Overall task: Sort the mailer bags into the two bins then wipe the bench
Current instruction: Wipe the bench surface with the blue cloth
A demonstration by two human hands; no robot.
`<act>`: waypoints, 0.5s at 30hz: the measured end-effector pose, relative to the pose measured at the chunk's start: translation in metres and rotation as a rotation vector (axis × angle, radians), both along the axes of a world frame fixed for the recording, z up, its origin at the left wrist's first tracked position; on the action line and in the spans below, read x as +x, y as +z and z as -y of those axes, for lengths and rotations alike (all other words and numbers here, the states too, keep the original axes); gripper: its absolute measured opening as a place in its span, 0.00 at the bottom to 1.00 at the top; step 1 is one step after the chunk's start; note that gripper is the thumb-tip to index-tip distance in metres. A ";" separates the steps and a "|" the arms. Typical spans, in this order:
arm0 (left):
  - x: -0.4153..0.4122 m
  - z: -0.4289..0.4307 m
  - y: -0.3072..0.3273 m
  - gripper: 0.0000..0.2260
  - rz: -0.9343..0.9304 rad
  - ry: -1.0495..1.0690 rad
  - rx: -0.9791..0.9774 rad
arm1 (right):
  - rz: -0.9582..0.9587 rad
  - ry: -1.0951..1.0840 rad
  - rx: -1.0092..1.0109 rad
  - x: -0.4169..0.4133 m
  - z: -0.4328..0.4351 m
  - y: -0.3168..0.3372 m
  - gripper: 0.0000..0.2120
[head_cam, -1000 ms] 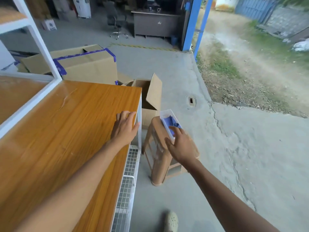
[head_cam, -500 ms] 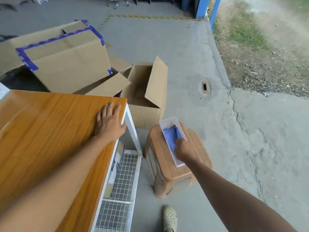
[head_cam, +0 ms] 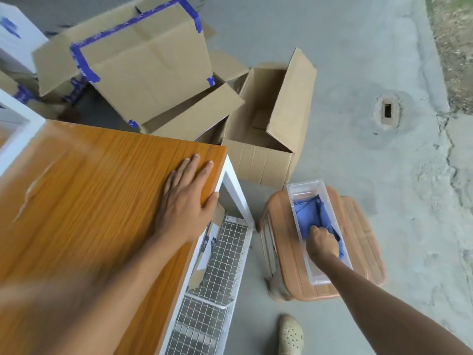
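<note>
Down beside the orange wood-grain bench point(head_cam: 89, 201), a clear rectangular plastic tray point(head_cam: 304, 184) sits lengthwise on top of a brown plastic stool point(head_cam: 358, 226), and a crumpled blue cloth point(head_cam: 307, 213) lies inside it. The right hand point(head_cam: 323, 244) reaches into the near half of the tray, knuckles up, with its fingers curled down into the cloth and grasping a fold. Most of the fabric spreads beyond the fingers toward the tray's far end, and a little shows at the hand's right side. The left hand point(head_cam: 186, 203) lies flat on the bench top near its far right corner, fingers straight and relaxed, with the thumb hooked over the edge. An open plain cardboard box point(head_cam: 268, 139) stands on the concrete just behind the stool, and a larger cardboard box edged with blue tape point(head_cam: 143, 62) leans against it.
</note>
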State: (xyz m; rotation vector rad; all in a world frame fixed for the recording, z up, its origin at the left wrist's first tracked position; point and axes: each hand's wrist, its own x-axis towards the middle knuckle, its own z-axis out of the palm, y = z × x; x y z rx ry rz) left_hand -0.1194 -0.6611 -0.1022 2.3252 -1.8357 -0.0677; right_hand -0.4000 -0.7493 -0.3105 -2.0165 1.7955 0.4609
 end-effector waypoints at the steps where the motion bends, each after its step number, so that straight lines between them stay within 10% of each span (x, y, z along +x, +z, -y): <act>1: 0.001 0.000 0.000 0.27 -0.009 -0.001 -0.007 | 0.031 -0.041 0.001 0.001 0.001 0.004 0.11; 15: -0.001 -0.022 0.005 0.18 -0.217 0.102 -0.105 | 1.327 -0.695 0.204 -0.006 -0.055 0.205 0.14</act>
